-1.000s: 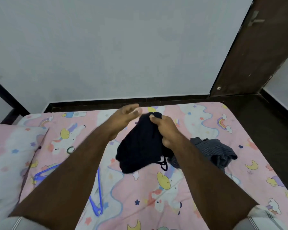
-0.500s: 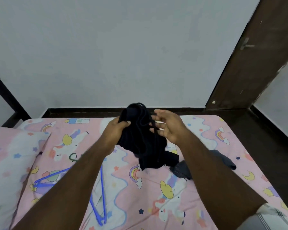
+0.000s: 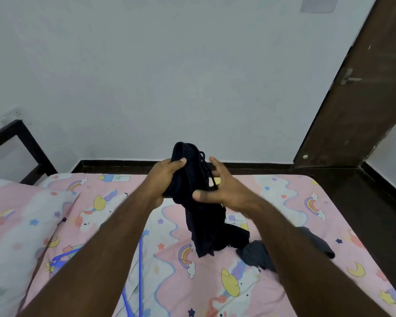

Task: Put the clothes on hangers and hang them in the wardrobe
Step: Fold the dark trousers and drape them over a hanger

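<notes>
Bed (image 3: 284, 202) carries a grey garment (image 3: 261, 255) near its right edge and blue hangers (image 3: 137, 266) toward the left. Dark garment (image 3: 199, 202) is above mid-bed, long axis vertical, waistband up, tail touching the sheet. Left hand (image 3: 162, 179) grips its upper part, fingers curled round; right hand (image 3: 220, 191) is spread wide, thumb and fingers touching the fabric.

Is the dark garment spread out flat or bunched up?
Bunched: the left hand grips the dark garment, hanging crumpled above the bed.

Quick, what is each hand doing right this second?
Left hand: grips the dark garment, fingers curled round its top.
Right hand: open, fingers spread, thumb touching the garment.
</notes>
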The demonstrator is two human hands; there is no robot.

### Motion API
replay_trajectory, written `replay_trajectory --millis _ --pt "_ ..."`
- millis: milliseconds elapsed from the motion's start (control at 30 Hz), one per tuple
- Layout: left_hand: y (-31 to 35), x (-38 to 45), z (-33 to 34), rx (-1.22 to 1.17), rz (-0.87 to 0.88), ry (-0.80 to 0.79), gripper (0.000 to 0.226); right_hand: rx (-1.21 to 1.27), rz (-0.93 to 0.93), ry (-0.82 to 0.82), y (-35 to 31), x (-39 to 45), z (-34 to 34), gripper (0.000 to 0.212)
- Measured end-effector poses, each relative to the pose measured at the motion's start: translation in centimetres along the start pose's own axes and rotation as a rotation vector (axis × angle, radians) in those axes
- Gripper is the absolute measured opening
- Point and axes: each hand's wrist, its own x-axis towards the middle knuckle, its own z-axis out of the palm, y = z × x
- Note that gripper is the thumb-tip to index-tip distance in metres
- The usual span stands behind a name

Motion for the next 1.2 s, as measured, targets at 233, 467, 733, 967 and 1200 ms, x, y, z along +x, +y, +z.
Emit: replay_trajectory --millis 233,467,733,967,1200 --pt "0.5 0.6 1.3 0.191 -0.028 0.119 0.02 -0.253 0.08 0.384 0.6 1.3 -1.5 0.037" --pt "0.7 0.7 1.8 0.431 0.001 0.144 0.014 -0.035 0.023 0.625 0.1 2.3 -2.7 0.033" --pt "2.3 -0.4 3.8 0.438 0.006 0.095 0.019 -0.232 -0.116 0.632 -2.1 3.1 -1.4 0.033" --pt "2.4 -2.4 3.3 0.143 0.136 -0.358 0.046 0.3 -0.006 0.455 -2.7 3.3 -0.8 0.031" --pt "2.2 -0.6 2.6 0.181 0.355 0.071 0.055 0.545 -0.074 0.257 -4.2 2.5 -2.9 0.032"
